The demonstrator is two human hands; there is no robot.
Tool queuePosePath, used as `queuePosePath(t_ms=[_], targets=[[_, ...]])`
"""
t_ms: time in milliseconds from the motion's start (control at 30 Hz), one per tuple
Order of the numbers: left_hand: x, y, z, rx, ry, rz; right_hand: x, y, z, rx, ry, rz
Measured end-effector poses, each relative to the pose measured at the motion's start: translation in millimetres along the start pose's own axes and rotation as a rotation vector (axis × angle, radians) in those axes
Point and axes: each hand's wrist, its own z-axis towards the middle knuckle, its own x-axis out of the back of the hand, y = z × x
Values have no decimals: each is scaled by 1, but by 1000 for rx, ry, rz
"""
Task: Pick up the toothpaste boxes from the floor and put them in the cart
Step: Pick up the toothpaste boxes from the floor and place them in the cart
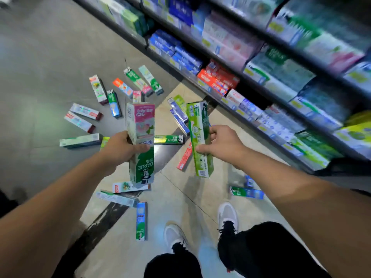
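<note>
At centre frame our left hand (pixel 120 146) has its grip clamped on a pink-and-green Darlie box (pixel 141 145), our right hand (pixel 221 142) on a green one (pixel 199 138). Other toothpaste boxes (pixel 84 112) litter the tiled floor (pixel 44 63); blurred store shelves (pixel 261 63) fill the upper right.

Standing in a shop aisle, both arms stretched forward over the floor (pixel 50 57). Left hand (pixel 120 148) gripping a pink-and-green toothpaste box (pixel 141 141), held upright. Right hand (pixel 222 143) pinching a light green toothpaste box (pixel 199 137), also upright. Many more scattered boxes (pixel 98 88) lying flat around two grey-and-white shoes (pixel 227 215). Stocked shelves (pixel 261 63) running along the right, blurred.
</note>
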Motion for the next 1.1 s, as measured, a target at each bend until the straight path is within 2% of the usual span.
queuePosePath(t_ms=[100,267,433,533,667,833,1100], targets=[[44,68,-71,-6,10,-15,52,-65,-58,-2,-16,84],[109,165,-181,-78,-10,104,133,-160,-148,17,8,198],[146,251,-259,-190,-30,235,184,-213,-227,39,127,323],[150,298,-286,-319,-42,318,202,-227,-270,33,217,377],[131,349,-316,-495,-88,391,219,-227,-326,-5,331,491],[82,387,-340,-569,-162,560,244,-205,-397,-59,477,603],[-88,449,-412,-764,-364,675,307,-113,-516,-130,711,663]])
